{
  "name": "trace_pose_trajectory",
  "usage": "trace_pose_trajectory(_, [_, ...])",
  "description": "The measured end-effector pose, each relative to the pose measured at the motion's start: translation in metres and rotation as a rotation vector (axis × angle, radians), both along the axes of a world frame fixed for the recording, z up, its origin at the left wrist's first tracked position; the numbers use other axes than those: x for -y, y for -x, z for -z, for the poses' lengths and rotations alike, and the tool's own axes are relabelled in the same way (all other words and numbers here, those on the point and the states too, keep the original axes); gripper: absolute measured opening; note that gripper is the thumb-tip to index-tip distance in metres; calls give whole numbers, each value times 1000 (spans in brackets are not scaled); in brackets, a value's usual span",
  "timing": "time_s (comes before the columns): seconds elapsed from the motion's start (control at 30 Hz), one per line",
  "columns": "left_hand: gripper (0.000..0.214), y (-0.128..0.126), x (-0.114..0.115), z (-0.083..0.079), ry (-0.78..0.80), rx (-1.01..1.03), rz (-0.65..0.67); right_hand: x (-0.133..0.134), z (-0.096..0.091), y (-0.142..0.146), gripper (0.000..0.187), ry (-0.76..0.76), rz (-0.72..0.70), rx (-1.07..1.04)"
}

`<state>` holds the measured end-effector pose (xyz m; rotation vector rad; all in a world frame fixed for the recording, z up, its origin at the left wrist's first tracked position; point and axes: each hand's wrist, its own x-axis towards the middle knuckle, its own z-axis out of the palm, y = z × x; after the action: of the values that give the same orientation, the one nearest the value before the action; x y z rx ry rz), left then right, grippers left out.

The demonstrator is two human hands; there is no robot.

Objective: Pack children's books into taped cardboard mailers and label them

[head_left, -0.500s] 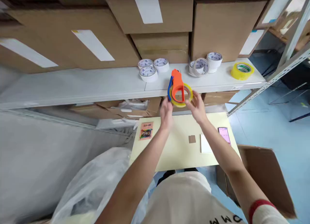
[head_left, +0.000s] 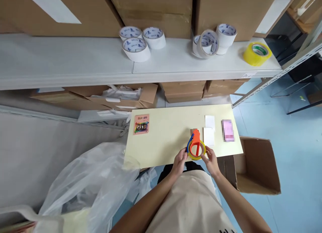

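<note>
Between my two hands is an orange and blue tape dispenser [head_left: 196, 136] carrying a yellow tape roll [head_left: 193, 156], held over the front edge of the pale yellow table [head_left: 166, 132]. My left hand [head_left: 180, 160] grips its left side by the blue part. On the right, the fingers of my right hand [head_left: 210, 160] close on the tape roll's edge. Just behind the dispenser, a small brown square [head_left: 192, 131] is mostly covered. White cards [head_left: 208, 136] lie right of it, with a pink-screened phone [head_left: 228, 130] beyond them. A pink printed card [head_left: 141, 124] rests at the table's left.
A grey shelf [head_left: 88, 58] behind the table bears several white tape rolls [head_left: 137, 53], a yellow tape roll [head_left: 257, 54] and cardboard boxes [head_left: 156, 8]. An open carton [head_left: 259, 166] stands on the floor at right. Clear plastic sheeting [head_left: 100, 172] bulges at left.
Both hands have brought the tape dispenser down and toward me, from in front of the shelf to the table's front edge. The view has tilted lower.
</note>
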<state>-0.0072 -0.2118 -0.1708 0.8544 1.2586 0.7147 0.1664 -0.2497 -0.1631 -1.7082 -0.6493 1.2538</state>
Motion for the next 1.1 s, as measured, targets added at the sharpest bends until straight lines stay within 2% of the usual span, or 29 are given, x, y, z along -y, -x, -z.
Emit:
trace_pose_trajectory(0.1, [71, 4, 15, 10, 79, 71, 28, 18, 12, -3, 65, 36, 14, 14])
trace_pose_trajectory(0.23, [76, 6, 26, 21, 177, 101, 1, 28, 21, -4, 63, 77, -28, 45])
trace_pose_trajectory(0.37, [77, 4, 24, 31, 227, 107, -37, 24, 29, -5, 60, 101, -27, 18])
trace_pose_trajectory(0.47, [73, 1, 14, 38, 207, 103, -59, 12, 35, -5, 56, 84, -25, 12])
trace_pose_trajectory(0.67, [68, -9, -23, 51, 139, 97, -130, -36, 50, 0, 64, 86, -48, 35])
trace_pose_trajectory(0.97, [61, -31, -108, 74, -21, 108, -175, -127, 75, -4, 85, 68, -157, 261])
trace_pose_trajectory(1.1, [65, -40, -137, 83, -41, 159, -172, -152, 84, -7, 88, 10, -159, 308])
